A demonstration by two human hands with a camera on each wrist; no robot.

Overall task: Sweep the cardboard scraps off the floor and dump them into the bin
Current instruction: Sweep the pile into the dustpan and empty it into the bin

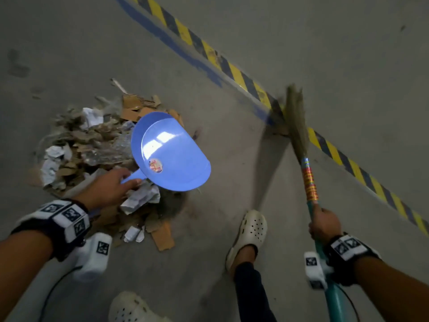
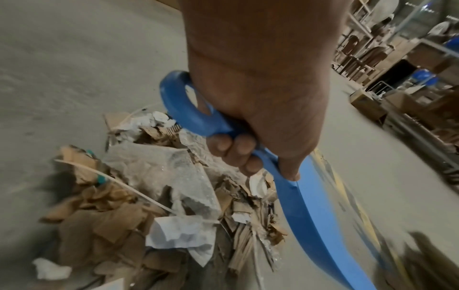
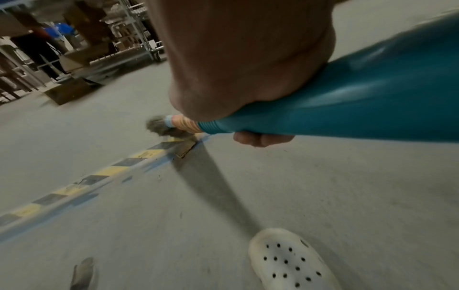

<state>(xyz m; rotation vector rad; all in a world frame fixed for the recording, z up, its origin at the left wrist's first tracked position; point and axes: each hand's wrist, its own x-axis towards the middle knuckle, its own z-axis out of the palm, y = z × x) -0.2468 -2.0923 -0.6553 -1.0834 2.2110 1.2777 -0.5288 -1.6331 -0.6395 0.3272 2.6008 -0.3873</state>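
A heap of cardboard scraps mixed with crumpled paper and plastic wrap lies on the grey floor at the left. My left hand grips the handle of a blue dustpan, which hangs over the heap's right side with its pan empty. My right hand grips the teal handle of a broom. Its bristles touch a lone cardboard scrap at the striped floor line. No bin shows in any view.
A yellow-and-black hazard stripe with a blue line runs diagonally across the floor. My feet in white clogs stand near the heap. Shelving, a cardboard box and a person stand far off.
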